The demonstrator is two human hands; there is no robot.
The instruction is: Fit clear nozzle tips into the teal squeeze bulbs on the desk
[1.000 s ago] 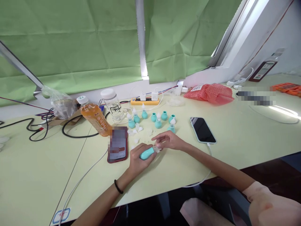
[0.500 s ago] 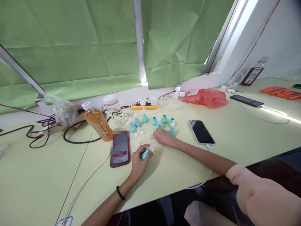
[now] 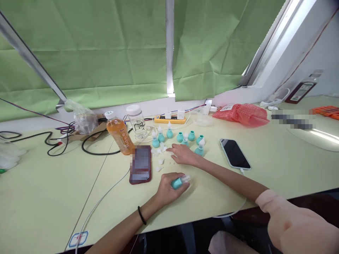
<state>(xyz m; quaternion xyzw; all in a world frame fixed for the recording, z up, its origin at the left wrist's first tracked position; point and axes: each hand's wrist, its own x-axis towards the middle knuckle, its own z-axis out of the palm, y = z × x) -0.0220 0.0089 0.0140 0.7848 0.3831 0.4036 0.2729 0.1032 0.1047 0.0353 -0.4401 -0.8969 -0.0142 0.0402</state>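
Left grip (image 3: 166, 187) is wrapped round a teal bulb (image 3: 176, 183), clear nozzle (image 3: 186, 179) facing outward, likely to keep that end accessible. Right grip (image 3: 182, 155) is spread, nothing visibly in it. Both are over the worktop (image 3: 206, 183). Red-cased phone (image 3: 141, 164) and pale-cased phone (image 3: 235, 153) flank the hands, presumably out of their way. Upright bulbs (image 3: 170, 133) stand grouped behind, apparently for easy reach. Loose translucent pieces (image 3: 161, 161) lie near the right fingertips, probably for short reaches.

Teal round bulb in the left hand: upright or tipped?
Tipped: in the left hand, the teal bulb lies sideways, its translucent white tip pointing right.
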